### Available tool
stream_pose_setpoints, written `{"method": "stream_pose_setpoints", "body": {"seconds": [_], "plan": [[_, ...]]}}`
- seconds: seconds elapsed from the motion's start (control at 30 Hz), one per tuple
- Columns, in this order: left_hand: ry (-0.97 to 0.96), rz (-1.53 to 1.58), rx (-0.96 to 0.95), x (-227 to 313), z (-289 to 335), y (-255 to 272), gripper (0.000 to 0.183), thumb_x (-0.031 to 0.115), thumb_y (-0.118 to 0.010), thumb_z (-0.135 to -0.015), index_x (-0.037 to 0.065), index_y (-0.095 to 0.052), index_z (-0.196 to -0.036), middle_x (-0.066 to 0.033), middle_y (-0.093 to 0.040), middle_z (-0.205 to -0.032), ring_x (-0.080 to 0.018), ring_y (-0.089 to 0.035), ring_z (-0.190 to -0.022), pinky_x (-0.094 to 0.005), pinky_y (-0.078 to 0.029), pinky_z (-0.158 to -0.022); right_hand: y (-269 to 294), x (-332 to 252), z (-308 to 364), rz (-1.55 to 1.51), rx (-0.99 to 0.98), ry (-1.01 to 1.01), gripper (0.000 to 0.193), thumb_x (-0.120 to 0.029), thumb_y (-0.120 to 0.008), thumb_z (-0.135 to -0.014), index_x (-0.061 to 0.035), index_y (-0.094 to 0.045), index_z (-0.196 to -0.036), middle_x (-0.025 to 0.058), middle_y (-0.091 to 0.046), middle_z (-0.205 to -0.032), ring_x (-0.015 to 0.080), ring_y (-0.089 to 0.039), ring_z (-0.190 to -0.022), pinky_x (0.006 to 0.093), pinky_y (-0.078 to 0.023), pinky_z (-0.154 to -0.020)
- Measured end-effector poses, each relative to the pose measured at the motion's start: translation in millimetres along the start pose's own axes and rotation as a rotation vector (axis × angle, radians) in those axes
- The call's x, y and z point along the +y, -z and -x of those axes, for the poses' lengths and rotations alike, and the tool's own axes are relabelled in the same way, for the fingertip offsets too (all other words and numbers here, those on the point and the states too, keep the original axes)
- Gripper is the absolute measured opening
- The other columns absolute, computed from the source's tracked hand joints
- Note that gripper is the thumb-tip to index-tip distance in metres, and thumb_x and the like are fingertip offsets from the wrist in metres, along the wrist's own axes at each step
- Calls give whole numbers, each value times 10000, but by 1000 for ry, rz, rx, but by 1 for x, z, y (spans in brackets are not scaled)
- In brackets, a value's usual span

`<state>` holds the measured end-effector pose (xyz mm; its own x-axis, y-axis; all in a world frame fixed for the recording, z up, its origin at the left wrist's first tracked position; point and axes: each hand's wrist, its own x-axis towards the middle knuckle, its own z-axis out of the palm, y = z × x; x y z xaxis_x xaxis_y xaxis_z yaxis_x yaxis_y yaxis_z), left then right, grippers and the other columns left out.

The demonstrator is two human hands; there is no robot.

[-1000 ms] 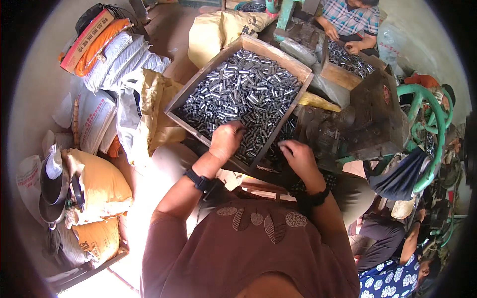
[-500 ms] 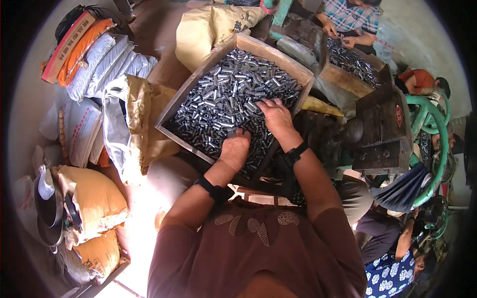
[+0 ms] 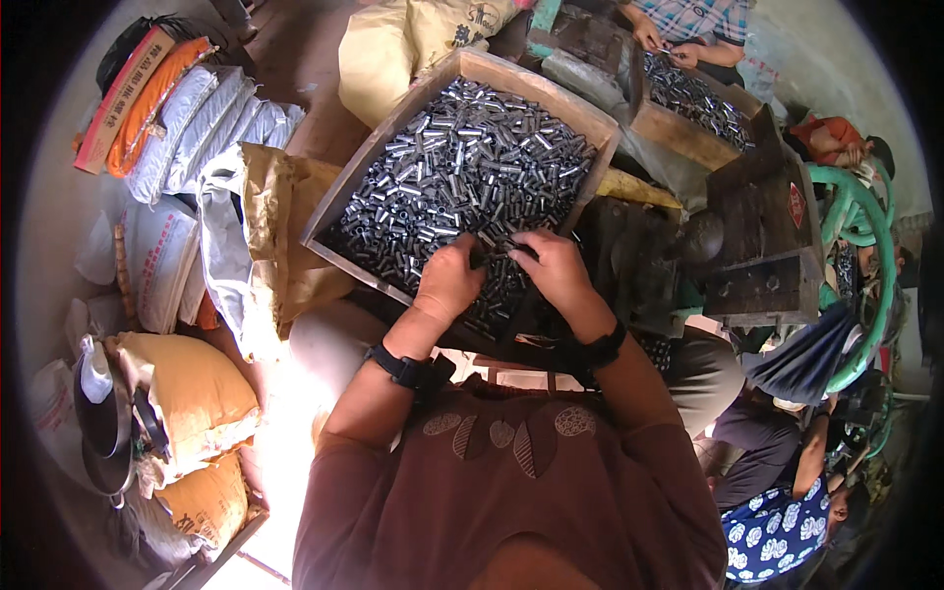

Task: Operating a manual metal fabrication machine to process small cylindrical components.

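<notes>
A wooden tray [image 3: 339, 197] full of small, dark, shiny metal sleeves [image 3: 462, 157] lies tilted in front of me. Over its near part my left hand [image 3: 450, 277] is closed, thumb and fingers pinched together among the pieces. Close beside it, on the right, my right hand [image 3: 556, 270] is also closed, its thumb and forefinger pointing toward the left hand. Dark metal shows at the fingertips of both hands, but I cannot make out which pieces, if any, are held.
A second wooden tray [image 3: 678, 136] of metal pieces stands at the far right, with a co-worker's hands [image 3: 664, 44] over it. A dark wooden box [image 3: 762, 226] and a green wheel [image 3: 870, 285] are on the right. Open sacks [image 3: 280, 236] and stacked bags [image 3: 182, 388] line the left.
My right hand has drawn back from the middle of the tray toward my left hand, and its spread fingers have closed. The left hand has shifted slightly left and upward.
</notes>
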<state>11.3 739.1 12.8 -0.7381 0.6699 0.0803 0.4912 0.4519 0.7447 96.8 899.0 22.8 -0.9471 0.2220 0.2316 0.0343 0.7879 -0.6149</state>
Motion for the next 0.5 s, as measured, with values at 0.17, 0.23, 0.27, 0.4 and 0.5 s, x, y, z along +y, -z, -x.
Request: {"method": "stream_pose_setpoints", "body": {"seconds": [0.17,0.23,0.27,0.4,0.5], "plan": [[363,912,-187,28,8,-4,73,106,-620,-808,76,-568,-850,14,-572,-669,-15,-406,-448,-152,-258,-372,18,-6,27,-414,5,-197,201,-101,-658,-741,-37,-625,-928,99,-621,-841,207,-600,-774,290,-459,-698],[462,1052,-198,42,15,-8,72,112,-619,-810,87,-565,-850,15,-566,-660,-14,-381,-433,-148,-237,-363,23,-3,39,-713,95,-239,177,-104,-647,-769,-32,-629,-930,48,-615,-782,111,-569,-719,242,-447,-621],[566,1196,-199,49,18,-10,72,119,-619,-811,97,-563,-850,16,-559,-651,-13,-355,-418,-145,-216,-354,29,-2,45,-717,102,-241,177,-104,-647,-769,-32,-629,-930,48,-615,-782,111,-569,-719,242,-447,-621],[540,1400,-226,67,28,-23,60,100,-599,-823,97,-562,-870,9,-557,-700,-26,-353,-451,-150,-248,-379,51,3,71,-781,91,-433,144,-114,-615,-811,-50,-646,-936,-14,-592,-712,34,-493,-598,174,-386,-498],[540,1392,-237,80,30,-34,72,89,-602,-819,85,-564,-880,12,-552,-713,-33,-371,-479,-165,-280,-398,65,8,86,-826,83,-466,167,-121,-598,-823,-61,-638,-974,-15,-609,-770,42,-544,-675,175,-426,-548]]}}
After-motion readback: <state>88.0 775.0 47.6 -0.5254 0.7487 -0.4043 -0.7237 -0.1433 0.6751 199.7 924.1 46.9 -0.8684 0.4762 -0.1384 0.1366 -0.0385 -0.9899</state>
